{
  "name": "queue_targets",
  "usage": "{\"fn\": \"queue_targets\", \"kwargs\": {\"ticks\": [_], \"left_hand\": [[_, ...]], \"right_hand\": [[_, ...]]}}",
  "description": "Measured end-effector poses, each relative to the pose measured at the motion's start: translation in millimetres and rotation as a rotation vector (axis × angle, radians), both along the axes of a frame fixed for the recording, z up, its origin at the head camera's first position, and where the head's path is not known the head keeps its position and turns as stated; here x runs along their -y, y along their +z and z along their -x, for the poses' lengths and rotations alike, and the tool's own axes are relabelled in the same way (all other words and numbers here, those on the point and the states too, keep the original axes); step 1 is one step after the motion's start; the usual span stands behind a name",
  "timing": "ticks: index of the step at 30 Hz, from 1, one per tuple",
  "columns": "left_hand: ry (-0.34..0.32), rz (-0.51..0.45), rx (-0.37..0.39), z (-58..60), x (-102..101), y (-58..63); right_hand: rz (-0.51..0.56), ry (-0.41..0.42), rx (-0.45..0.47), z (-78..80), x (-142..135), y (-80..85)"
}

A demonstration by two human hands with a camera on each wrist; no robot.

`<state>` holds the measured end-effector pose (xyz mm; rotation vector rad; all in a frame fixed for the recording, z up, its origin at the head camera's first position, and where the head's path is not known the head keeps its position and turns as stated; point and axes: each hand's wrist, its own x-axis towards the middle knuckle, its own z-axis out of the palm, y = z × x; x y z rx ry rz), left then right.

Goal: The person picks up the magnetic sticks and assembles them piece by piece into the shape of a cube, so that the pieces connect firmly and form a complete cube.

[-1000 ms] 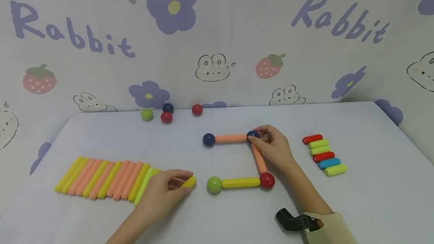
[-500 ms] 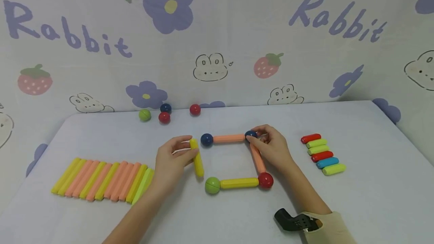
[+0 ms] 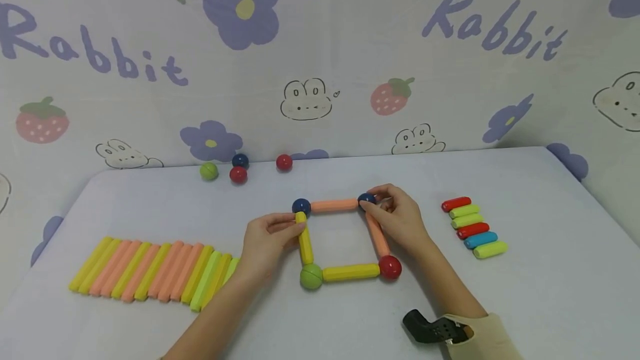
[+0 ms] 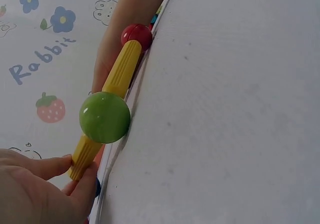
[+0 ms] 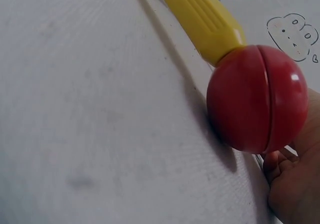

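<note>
My left hand pinches a yellow stick near its far end. That stick's near end meets a green ball, and its far end is right at a dark blue ball. With thumb and fingers my right hand grips a second dark blue ball at the far right corner. An orange stick spans the two blue balls; another orange stick runs down to a red ball. Between the red and green balls lies a yellow stick. Large in the right wrist view is the red ball.
A row of yellow, orange and lime sticks lies at the left, partly behind my left forearm. Several short red, lime and blue sticks lie at the right. Loose red, green and blue balls sit along the back edge.
My left hand has carried the yellow stick rightward from beside the row, turned it lengthwise and brought it to the green ball. My right hand keeps its grip on the blue ball.
</note>
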<state>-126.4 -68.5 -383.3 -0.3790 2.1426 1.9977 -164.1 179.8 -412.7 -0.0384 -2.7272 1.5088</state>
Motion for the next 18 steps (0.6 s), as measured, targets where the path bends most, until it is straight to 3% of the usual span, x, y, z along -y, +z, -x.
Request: {"fn": "queue_targets", "kwargs": {"ticks": [4,18], "left_hand": [[-0.029,-0.013,0.018,3.2,0,-4.0],[-0.022,0.104,0.07,14.8,3,-3.8]], "right_hand": [[0.0,0.007,-0.006,0.1,0,0.2],[0.02,0.007,-0.01,1.1,-1,-1.0]]}}
